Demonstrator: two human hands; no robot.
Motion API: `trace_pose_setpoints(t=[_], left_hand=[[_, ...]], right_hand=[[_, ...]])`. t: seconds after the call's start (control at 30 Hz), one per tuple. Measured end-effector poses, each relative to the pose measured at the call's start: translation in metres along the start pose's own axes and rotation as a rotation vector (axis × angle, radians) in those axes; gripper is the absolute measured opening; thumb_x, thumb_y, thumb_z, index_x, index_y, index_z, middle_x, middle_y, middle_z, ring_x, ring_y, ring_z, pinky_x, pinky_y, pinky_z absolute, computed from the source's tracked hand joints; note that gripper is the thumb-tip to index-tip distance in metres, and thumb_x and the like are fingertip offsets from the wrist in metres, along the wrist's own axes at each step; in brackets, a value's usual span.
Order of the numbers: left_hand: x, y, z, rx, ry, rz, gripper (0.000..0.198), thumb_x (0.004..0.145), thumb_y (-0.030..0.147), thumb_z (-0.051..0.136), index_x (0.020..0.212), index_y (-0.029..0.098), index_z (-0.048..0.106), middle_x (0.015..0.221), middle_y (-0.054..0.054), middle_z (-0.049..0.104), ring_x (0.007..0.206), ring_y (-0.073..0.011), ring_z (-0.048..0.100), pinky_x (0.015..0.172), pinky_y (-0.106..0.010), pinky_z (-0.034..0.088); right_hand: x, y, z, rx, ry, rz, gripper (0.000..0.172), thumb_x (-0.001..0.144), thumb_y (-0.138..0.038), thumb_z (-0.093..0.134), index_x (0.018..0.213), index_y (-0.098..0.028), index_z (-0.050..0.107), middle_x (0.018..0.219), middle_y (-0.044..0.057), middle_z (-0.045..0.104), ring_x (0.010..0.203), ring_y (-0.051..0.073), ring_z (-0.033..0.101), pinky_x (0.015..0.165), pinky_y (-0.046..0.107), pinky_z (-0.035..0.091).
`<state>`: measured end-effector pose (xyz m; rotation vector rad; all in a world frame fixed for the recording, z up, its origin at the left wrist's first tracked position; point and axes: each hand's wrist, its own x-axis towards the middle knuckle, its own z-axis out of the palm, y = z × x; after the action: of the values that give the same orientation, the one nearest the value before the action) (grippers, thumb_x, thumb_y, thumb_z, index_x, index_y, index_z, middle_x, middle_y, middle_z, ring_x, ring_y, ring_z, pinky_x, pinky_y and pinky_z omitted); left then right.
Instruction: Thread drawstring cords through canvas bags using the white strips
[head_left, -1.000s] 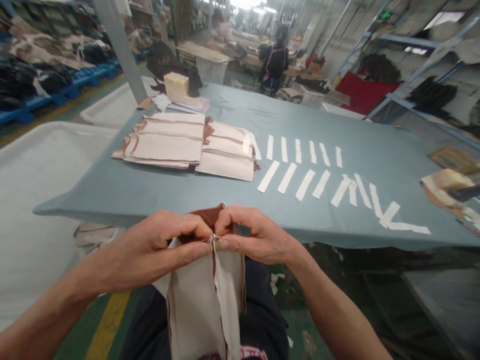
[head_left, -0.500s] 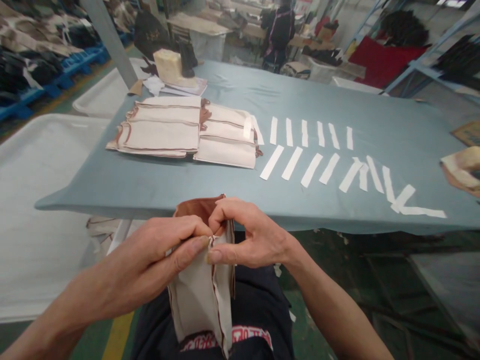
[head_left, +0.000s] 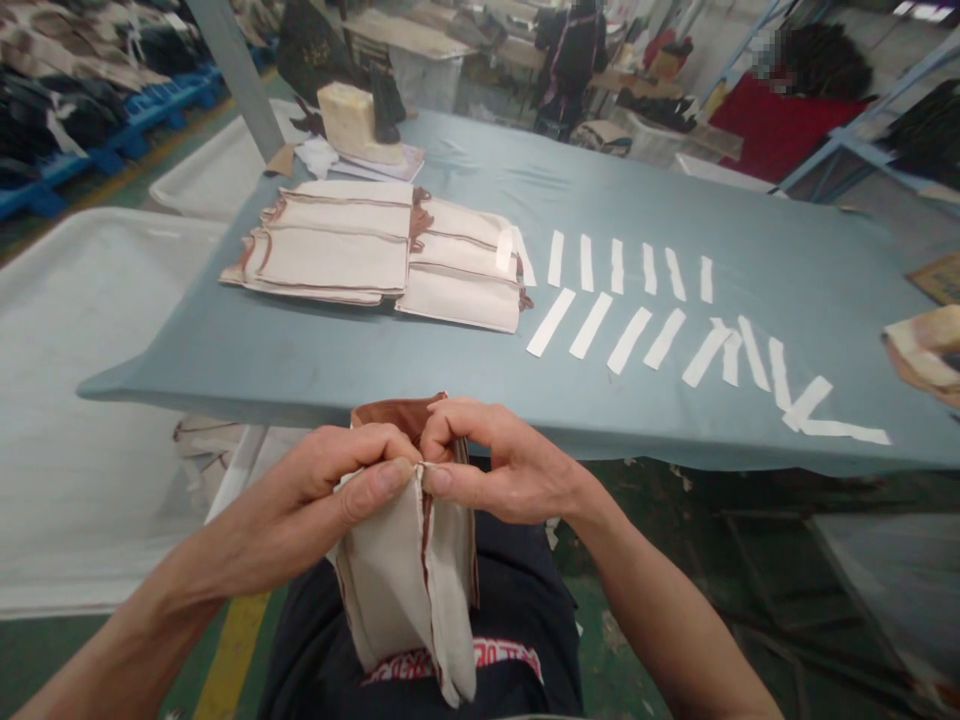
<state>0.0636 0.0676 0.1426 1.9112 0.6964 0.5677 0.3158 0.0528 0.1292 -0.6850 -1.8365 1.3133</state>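
A cream fabric bag with brown-edged seams and a brown lining hangs over my lap, its top opening toward the table. My left hand pinches the top edge beside the front seam, thumb outside and fingers inside. Close against it, my right hand pinches the same edge on the other side of the seam. The fingertips nearly meet; what lies right between them is too small to make out. Beyond, stacked cream bag pieces lie flat on the blue-covered table.
White strips lie in two rows on the table's right half. A yellowish block sits on papers at the back left. White bins stand at left. At the far right lies a tape roll. A person is in the background.
My thumbs have shifted slightly at the bag's top edge, the right one rising closer to the seam. The bag's lower end has swung a little to the right. The view has moved slightly.
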Motion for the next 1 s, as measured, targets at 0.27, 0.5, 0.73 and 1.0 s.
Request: trace_pose_setpoints(t=[0.27, 0.5, 0.73, 1.0], left_hand=[[0.012, 0.014, -0.008, 0.017, 0.001, 0.005, 0.03, 0.106, 0.031, 0.073, 0.078, 0.021, 0.077, 0.068, 0.007, 0.071, 0.06, -0.0093, 0.06, 0.057, -0.016, 0.045], [0.006, 0.017, -0.009, 0.071, 0.015, 0.063, 0.028, 0.11, 0.023, 0.063, 0.09, 0.023, 0.082, 0.078, 0.008, 0.078, 0.068, -0.0096, 0.066, 0.065, -0.015, 0.047], [0.003, 0.014, -0.008, 0.114, 0.014, -0.013, 0.034, 0.111, 0.035, 0.063, 0.087, 0.021, 0.081, 0.074, 0.004, 0.076, 0.065, -0.0126, 0.064, 0.063, -0.019, 0.048], [0.005, 0.024, -0.028, 0.315, -0.062, 0.002, 0.024, 0.103, 0.028, 0.065, 0.088, 0.023, 0.083, 0.063, 0.004, 0.07, 0.052, -0.0125, 0.058, 0.052, -0.023, 0.038]], right_hand=[[0.001, -0.01, 0.0, -0.316, 0.049, -0.177, 0.025, 0.112, -0.029, 0.072, 0.091, -0.024, 0.061, 0.084, -0.006, 0.069, 0.073, 0.012, 0.059, 0.101, 0.035, 0.052], [0.002, -0.016, 0.001, -0.331, 0.042, -0.12, 0.027, 0.11, -0.028, 0.07, 0.087, -0.024, 0.057, 0.08, -0.006, 0.067, 0.071, 0.013, 0.059, 0.102, 0.035, 0.052], [0.003, -0.019, 0.003, -0.407, 0.065, -0.051, 0.017, 0.099, -0.028, 0.072, 0.087, -0.024, 0.062, 0.081, -0.003, 0.071, 0.073, 0.015, 0.061, 0.08, 0.03, 0.048], [0.009, -0.017, 0.004, -0.413, 0.004, 0.022, 0.012, 0.094, -0.027, 0.07, 0.086, -0.023, 0.062, 0.08, -0.004, 0.071, 0.071, 0.013, 0.059, 0.073, 0.028, 0.039]])
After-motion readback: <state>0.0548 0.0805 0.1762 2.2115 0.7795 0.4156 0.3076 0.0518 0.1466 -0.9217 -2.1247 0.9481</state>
